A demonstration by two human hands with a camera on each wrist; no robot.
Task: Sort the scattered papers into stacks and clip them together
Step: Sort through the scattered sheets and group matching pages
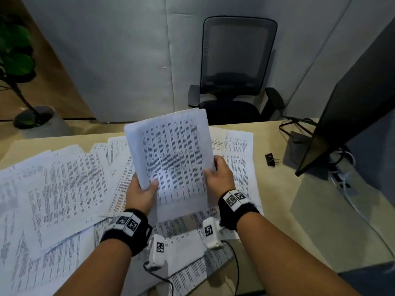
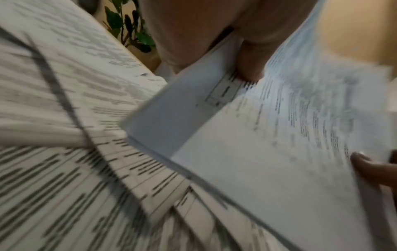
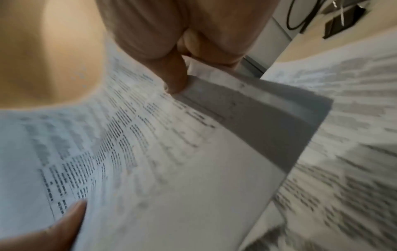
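Both hands hold a stack of printed papers (image 1: 173, 154) tilted up above the desk. My left hand (image 1: 143, 189) grips its lower left edge, thumb on the front page. My right hand (image 1: 218, 171) pinches the right edge. In the left wrist view the stack (image 2: 268, 161) fills the right side, with my thumb (image 2: 251, 59) on it. The right wrist view shows my thumb (image 3: 174, 78) pressing the stack (image 3: 171, 161) near its edge. Loose printed sheets (image 1: 64, 189) lie scattered over the desk below. A black binder clip (image 1: 271, 159) rests on the desk to the right.
A dark monitor (image 1: 350, 112) stands at the right with cables (image 1: 299, 124) behind it. An office chair (image 1: 235, 71) sits beyond the desk's far edge. A potted plant (image 1: 19, 82) stands on the floor at the left. Bare wooden desk (image 1: 288, 199) shows right of the papers.
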